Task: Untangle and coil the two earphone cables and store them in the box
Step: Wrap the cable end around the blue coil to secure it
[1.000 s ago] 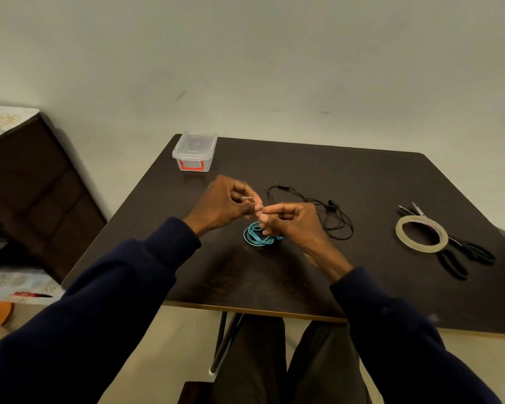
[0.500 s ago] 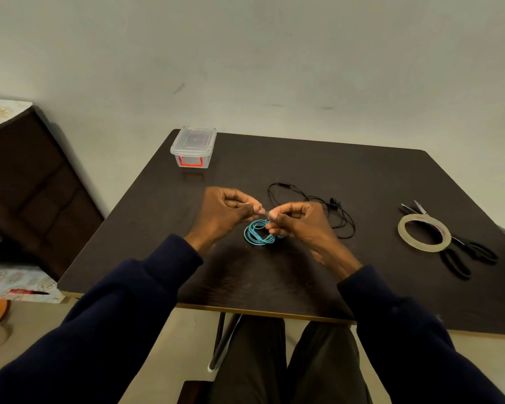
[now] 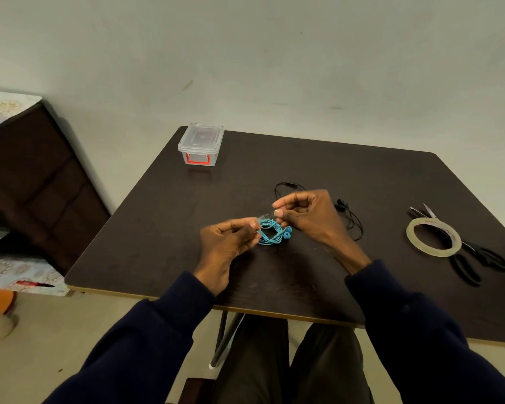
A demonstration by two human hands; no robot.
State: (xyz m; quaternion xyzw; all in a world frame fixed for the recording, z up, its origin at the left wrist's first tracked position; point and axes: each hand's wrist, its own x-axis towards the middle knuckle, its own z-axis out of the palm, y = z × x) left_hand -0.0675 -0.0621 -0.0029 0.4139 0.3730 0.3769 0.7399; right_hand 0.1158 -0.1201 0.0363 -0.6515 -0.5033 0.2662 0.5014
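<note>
A blue earphone cable (image 3: 272, 235) lies coiled on the dark table (image 3: 362, 176), its two earbuds at the coil's right. My left hand (image 3: 226, 243) is at the coil's left edge and my right hand (image 3: 308, 217) is just above and behind it. Both pinch a short strip of clear tape (image 3: 265, 216) stretched between their fingertips over the coil. A black earphone cable (image 3: 354, 225) lies loose behind my right hand, partly hidden by it. The clear box (image 3: 200, 144) with a red latch stands lidded at the table's far left corner.
A roll of clear tape (image 3: 433, 241) lies at the right on top of black scissors (image 3: 478, 259). A dark cabinet (image 3: 32, 182) stands left of the table. The table's near edge (image 3: 274, 312) runs just above my knees.
My hands have drawn slightly apart, the left dropping to the coil's left edge and the right shifting back. The blue earbuds now show. The camera view has shifted.
</note>
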